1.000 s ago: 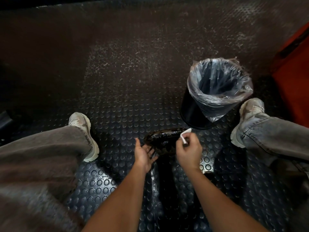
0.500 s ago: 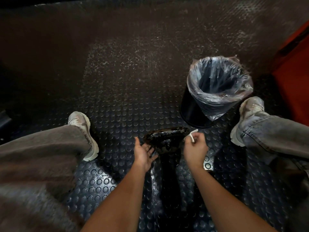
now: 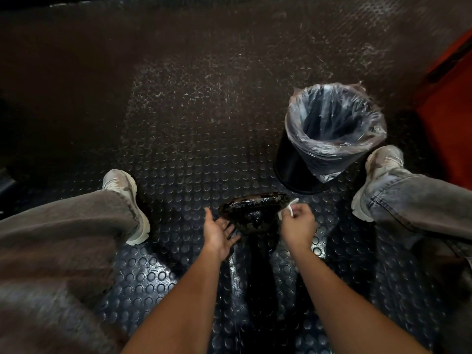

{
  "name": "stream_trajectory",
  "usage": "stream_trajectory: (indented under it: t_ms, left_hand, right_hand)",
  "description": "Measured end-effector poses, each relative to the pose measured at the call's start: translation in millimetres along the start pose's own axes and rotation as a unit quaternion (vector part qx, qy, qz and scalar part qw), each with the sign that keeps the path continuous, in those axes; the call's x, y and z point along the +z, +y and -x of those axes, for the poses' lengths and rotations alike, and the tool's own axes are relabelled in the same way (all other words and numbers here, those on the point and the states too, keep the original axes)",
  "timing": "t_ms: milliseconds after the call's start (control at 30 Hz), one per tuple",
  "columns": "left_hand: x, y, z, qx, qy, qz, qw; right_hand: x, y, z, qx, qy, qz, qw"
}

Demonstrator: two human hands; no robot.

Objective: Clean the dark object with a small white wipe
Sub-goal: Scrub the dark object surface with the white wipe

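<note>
Dark object: glossy, black, rounded; lower centre of the frame, raised above the studded rubber floor between the two hands; what carries it is lost in shadow.

Left hand: palm up, fingers straight and spread, fingertips against the object's lower left edge.

Right hand: fingers curled, pinching a small white wipe at the object's right edge; whether the wipe touches the surface cannot be told.

Waste bin: black, lined with a clear plastic bag, mouth open; right of centre, just above the object, apart from it.

Shoes: left shoe at mid left, right shoe at mid right, just beside the bin.

Open room: bare floor across the upper and left of the frame. An orange-red surface bounds the right edge.
</note>
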State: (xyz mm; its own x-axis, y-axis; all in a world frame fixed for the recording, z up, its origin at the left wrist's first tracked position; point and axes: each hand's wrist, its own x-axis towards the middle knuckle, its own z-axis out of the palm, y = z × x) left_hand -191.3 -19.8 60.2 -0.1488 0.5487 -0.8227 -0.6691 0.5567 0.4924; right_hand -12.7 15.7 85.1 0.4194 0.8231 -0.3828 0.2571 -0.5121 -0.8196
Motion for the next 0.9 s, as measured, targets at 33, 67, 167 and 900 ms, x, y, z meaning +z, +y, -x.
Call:
stream_trajectory:
  t_ms: [33,67,167,900]
  left_hand:
    - [0.7,-0.8,-0.2,0.002,0.001,0.000,1.000]
    - [0.8,-1.8,-0.7,0.003,0.003,0.000,1.000]
    - [-1.2,-4.5,-5.5,0.001,0.004,-0.004,1.000]
    - [-3.1,-7.2,-9.4,0.003,-0.009,-0.004,1.000]
  right_hand:
    - [-1.4,-5.6,3.4,-0.018,0.009,-0.008,1.000]
    - [-1.7,-9.3,7.8,-0.044,0.019,-0.011,0.999]
    - [0.4,-10.0,20.6,-0.172,0.023,0.022,0.985]
    - [11.5,-2.0,27.8,-0.280,-0.014,0.085,0.956]
